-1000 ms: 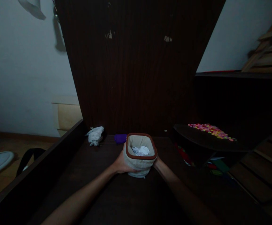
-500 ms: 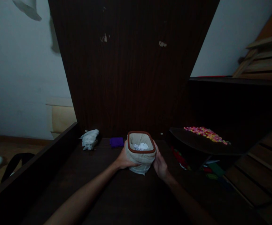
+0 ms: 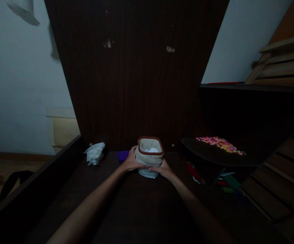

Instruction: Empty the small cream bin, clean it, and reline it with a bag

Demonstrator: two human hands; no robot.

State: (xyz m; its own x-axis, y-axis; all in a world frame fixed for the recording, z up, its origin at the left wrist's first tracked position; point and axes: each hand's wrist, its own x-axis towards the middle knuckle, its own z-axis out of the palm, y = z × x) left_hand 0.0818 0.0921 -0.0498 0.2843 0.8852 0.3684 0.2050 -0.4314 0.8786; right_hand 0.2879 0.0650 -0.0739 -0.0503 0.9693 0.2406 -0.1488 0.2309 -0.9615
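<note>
A small square bin [image 3: 149,159] with a reddish-brown rim and a pale liner bag stands in the middle of the dark surface, near the back panel. Crumpled white paper [image 3: 151,150] lies inside it. From the left, my left hand [image 3: 132,160] is wrapped round the bin's side, thumb across the front. My right hand [image 3: 163,167] grips the right side, its thumb also reaching the front. Below the hands the loose end of the liner bag [image 3: 148,174] hangs out. Behind my left hand a folded purple cloth-like piece [image 3: 122,156] is partly hidden.
A crumpled white plastic bag [image 3: 95,154] lies at the back left. On the right, a dark curved shelf [image 3: 202,148] bears a strip of pink and yellow flower-like pieces [image 3: 220,144]. Red and green items lie beneath it. A raised board [image 3: 47,166] edges the left side.
The bin has moved back towards the panel with both hands on it. My right hand has shifted its thumb round to the bin's front. The purple piece is now more covered.
</note>
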